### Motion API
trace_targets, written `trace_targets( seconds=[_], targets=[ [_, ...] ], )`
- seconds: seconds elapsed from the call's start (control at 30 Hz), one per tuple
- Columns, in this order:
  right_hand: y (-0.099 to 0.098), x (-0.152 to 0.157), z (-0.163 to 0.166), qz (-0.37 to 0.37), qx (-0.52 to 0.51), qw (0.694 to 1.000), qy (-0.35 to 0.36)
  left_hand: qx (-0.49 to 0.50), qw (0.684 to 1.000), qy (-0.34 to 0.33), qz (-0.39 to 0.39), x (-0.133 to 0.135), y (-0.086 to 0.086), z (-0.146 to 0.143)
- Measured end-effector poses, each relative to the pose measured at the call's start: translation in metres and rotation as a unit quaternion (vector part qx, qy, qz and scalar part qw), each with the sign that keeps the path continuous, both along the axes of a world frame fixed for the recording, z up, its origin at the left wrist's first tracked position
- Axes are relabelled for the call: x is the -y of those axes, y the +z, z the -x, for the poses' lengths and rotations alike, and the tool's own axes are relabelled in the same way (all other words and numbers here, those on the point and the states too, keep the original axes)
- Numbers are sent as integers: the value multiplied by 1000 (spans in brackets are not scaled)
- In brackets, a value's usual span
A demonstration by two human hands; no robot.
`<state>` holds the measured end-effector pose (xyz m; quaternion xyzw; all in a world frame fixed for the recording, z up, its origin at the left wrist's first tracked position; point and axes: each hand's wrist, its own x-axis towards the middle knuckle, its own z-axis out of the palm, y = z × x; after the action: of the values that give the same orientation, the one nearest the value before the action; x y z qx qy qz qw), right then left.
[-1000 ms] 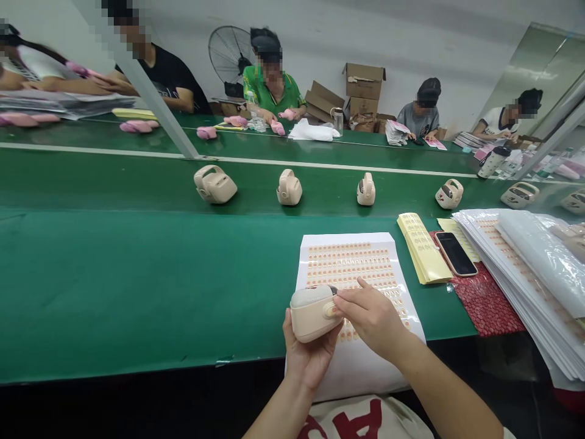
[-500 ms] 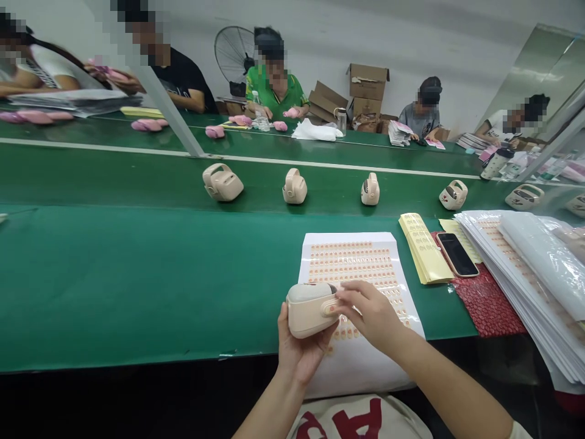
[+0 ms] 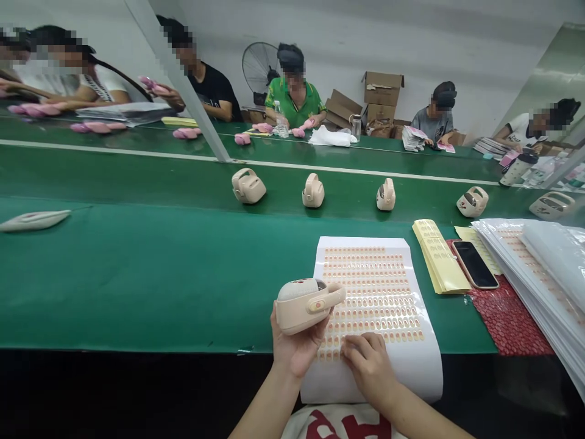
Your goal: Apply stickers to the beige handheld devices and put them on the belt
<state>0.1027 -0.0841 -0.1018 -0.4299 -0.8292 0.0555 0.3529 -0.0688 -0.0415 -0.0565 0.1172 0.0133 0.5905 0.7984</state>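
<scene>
The left hand (image 3: 295, 347) holds a beige handled device (image 3: 305, 297) from beneath, fingers curled closed around its underside, raised just above the near edge of the green bench (image 3: 137, 274). An orange label already sits on the device's handle. The right hand (image 3: 368, 366) rests flat on the sticker sheet (image 3: 379, 305), fingertips bent down onto the lowest row of orange stickers, apparently picking at one; whether a sticker is lifted cannot be told. Sound practice here, in my judgement: peel from a corner with the nail, keep the sheet pinned, keep the device steady and its target face turned upward. Similar devices (image 3: 313, 190) stand apart on the conveyor (image 3: 137, 183) beyond. The right fingertips hide the sticker under them, the palm conceals the device's base, and the sticker print is too small to read.
</scene>
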Motion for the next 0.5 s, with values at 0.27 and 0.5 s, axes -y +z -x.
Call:
trace_targets(
  seconds=[0.27,0.5],
  targets=[
    [82,-41,-28,242,-271,932,-4,-339,921,185,-45,4,18,13],
    [157,-62,-26,257,-183,937,152,-513,848,51,-126,7,39,7]
  ],
)
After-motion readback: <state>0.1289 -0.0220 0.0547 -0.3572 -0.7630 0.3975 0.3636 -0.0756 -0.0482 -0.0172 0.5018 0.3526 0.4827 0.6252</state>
